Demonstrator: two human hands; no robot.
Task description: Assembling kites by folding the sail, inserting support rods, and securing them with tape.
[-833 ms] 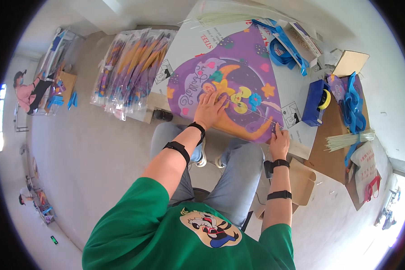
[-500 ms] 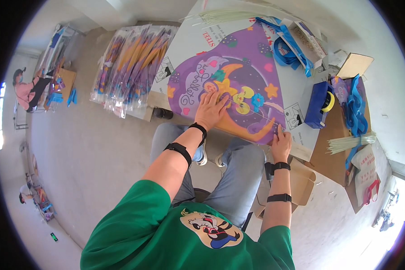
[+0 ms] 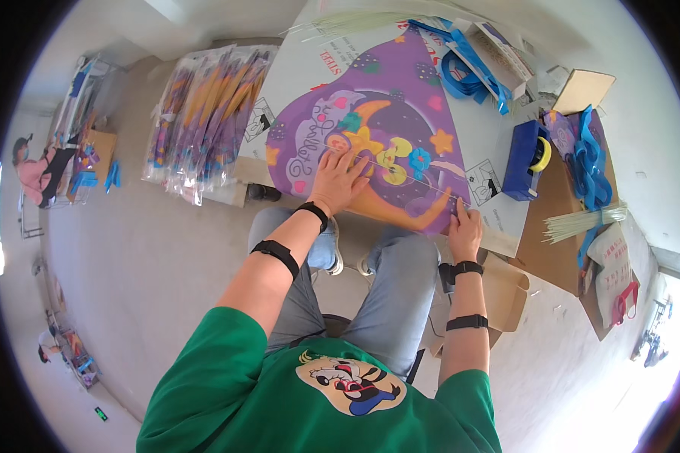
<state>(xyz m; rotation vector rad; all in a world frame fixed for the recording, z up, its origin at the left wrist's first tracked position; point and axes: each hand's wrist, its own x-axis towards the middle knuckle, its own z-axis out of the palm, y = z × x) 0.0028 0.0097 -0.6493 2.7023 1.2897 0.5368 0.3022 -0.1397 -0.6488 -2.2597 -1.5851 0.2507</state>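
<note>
A purple cartoon-printed fabric sheet [image 3: 400, 68], shaped like a kite, lies flat on the work board in front of me. A thin pale rod [image 3: 429, 180] runs across it on a slant, between my two hands. My left hand [image 3: 338, 181] rests palm down on the sheet's lower left part, fingers spread over the rod's left end. At the lower right edge, my right hand [image 3: 465, 229] has its index finger stretched along the fabric and the other fingers curled, pinching near the rod's right end. What lies under its fingertips is partly hidden.
Plastic-wrapped printed bundles [image 3: 208, 113] lie to the left. A blue tape dispenser [image 3: 523, 160] stands at the right, with blue ribbon [image 3: 591, 174] and a bunch of pale sticks [image 3: 582, 224] beyond it. An open cardboard box [image 3: 506, 294] sits below the board's edge. A person [image 3: 34, 174] sits far left.
The whole view has shifted slightly, so the sheet and both hands appear a little further left and up. Both hands keep nearly the same places on the sheet.
</note>
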